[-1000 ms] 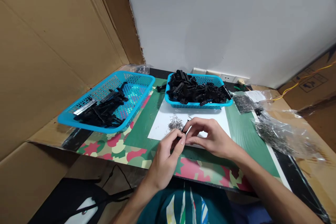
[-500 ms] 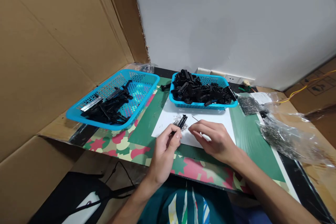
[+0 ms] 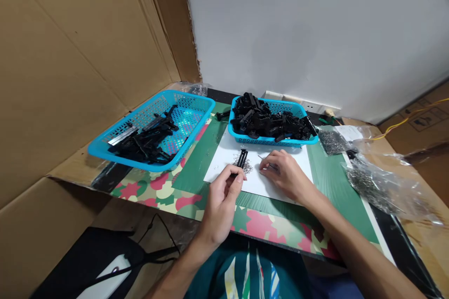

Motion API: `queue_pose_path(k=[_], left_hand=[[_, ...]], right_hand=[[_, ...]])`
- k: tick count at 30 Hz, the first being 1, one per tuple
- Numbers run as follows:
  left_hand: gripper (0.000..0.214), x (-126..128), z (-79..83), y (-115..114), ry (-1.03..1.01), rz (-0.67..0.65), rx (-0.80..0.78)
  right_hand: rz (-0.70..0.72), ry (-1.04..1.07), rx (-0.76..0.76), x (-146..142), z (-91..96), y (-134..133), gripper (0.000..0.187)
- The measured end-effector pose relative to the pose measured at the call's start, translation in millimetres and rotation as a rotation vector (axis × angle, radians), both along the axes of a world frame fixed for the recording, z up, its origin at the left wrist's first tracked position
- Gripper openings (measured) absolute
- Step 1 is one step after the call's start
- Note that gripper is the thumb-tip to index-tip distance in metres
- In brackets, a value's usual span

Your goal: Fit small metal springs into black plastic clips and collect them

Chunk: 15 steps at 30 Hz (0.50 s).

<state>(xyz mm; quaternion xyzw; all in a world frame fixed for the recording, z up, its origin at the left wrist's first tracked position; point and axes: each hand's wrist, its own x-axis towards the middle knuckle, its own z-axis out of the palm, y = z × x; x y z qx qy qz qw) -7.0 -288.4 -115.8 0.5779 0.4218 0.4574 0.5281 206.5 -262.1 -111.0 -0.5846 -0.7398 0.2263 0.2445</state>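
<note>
My left hand pinches the near end of a slim black plastic part, whose far end points out over a small heap of tiny metal springs on a white sheet. My right hand rests on the sheet just right of the heap, fingers curled around a thin metal pin whose tip sticks out to the left. The two hands are a short gap apart.
A blue basket at left holds some black parts and a metal strip. A second blue basket behind the sheet is heaped with black parts. Plastic bags of small metal pieces lie at right. Cardboard walls stand left; a green mat covers the table.
The hands, joined together a second ago, have drawn apart. The left now holds the black part over the springs; the right slid forward onto the sheet with the pin.
</note>
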Motion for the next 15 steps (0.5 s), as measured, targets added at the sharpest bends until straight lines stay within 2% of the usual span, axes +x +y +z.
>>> queue_pose_path(k=[7,15], left_hand=[[0.026,1,2.0,-1,0.115,-0.014,0.036],[0.021,8,-0.2,-2,0.313,-0.024,0.152]], right_hand=[[0.021,-0.015,0.0,2,-2.0,0,0.01],[0.143,0.354,-0.051,-4,17.5,-16,0.014]])
